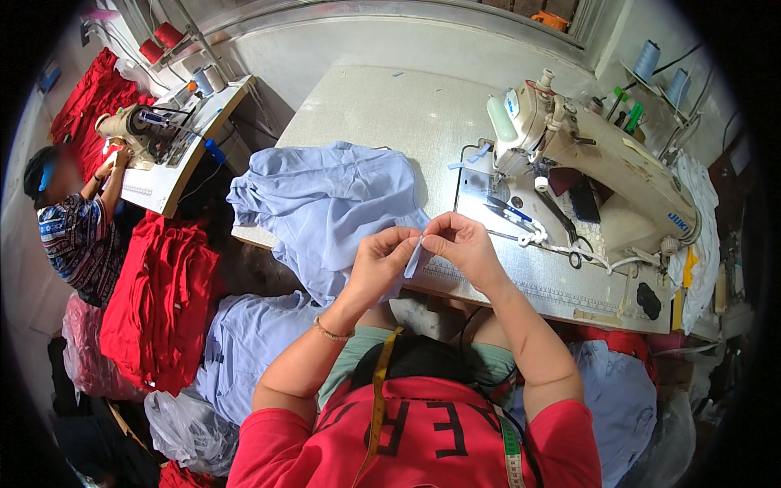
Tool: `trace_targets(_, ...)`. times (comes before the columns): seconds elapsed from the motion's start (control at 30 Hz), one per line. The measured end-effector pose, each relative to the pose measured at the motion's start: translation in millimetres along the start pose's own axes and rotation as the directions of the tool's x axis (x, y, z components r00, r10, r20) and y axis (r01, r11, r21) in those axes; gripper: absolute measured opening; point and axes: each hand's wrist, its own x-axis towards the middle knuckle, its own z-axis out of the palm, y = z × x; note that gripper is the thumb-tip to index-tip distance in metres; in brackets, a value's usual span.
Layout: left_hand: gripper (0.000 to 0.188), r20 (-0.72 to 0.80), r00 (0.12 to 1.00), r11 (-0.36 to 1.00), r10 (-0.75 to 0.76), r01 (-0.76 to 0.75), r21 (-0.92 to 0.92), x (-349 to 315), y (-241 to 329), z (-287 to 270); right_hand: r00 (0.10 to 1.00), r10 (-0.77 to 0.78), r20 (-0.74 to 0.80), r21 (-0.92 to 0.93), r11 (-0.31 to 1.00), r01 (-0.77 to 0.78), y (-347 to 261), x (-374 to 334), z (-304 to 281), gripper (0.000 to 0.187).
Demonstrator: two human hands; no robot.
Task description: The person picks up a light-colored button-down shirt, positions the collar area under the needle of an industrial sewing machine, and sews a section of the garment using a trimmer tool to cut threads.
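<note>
A light blue garment (333,195) lies bunched on the sewing table, its near side hanging over the front edge. Both hands meet in front of that edge, at the garment's right corner. My left hand (386,254) pinches a narrow strip (417,259) of the light blue cloth between thumb and fingers. Thumb and forefinger of my right hand (462,246) close on the same strip at its upper end, fingertips almost touching the left ones. The strip's lower end dangles below the fingers. To the right stands a sewing machine (602,154), its needle area apart from my hands.
Scissors (574,254) and a white cord (537,236) lie by the machine. Small blue scraps (478,154) rest left of the needle. At far left a person (77,215) works at another machine (134,134). Red garments (159,301) and blue cloth (248,346) are piled left of me.
</note>
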Motion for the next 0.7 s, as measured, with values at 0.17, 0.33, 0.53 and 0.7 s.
trace_targets(0.17,0.016,0.045,0.998,0.995,0.035,-0.031,-0.096,-7.6,5.8,3.1,0.993,-0.071,-0.095,-0.045,0.997,0.067,3.1,-9.0,12.3,0.010)
trace_targets(0.33,0.013,0.007,0.999,0.963,-0.053,0.053,-0.263,-7.4,-6.3,-2.7,0.977,-0.183,-0.106,-0.217,0.963,0.157,6.3,-10.6,17.8,0.013)
trace_targets(0.53,0.011,-0.001,0.998,0.949,-0.056,0.053,-0.312,-7.0,-12.3,-5.1,0.983,-0.153,-0.105,-0.146,0.980,0.137,5.6,-9.7,5.9,0.026)
trace_targets(0.7,0.014,-0.044,0.999,0.992,-0.002,-0.004,-0.126,-10.1,-7.6,0.0,0.994,-0.105,-0.032,-0.367,0.926,0.086,-8.0,-14.5,6.8,0.024)
